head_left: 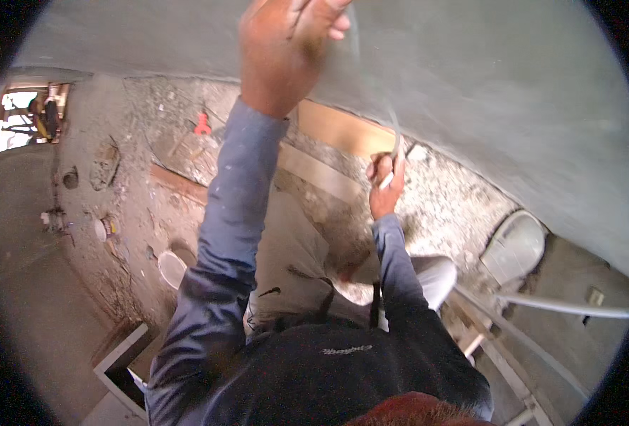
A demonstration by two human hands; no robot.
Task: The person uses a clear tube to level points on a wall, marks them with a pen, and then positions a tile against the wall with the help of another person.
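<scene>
My left hand [286,53] is raised high against the grey wall [513,85], its fingers closed round a thin, pale, translucent tube [394,124] and partly cut off by the top edge. The tube runs down along the wall to my right hand [387,177], whose fingers curl round its lower part, just above the rubble floor. Behind my hands, a light wooden board [339,128] lies along the foot of the wall, with a paler strip [318,170] beside it. A red tool [202,125] lies on the debris left of my left forearm.
A white bucket [172,270] and a small container [103,228] stand at left. A grey oval object [513,247] rests against the wall at right, above a white pipe [570,306]. A rectangular frame [105,369] is at lower left, and a bright opening [13,121] at far left.
</scene>
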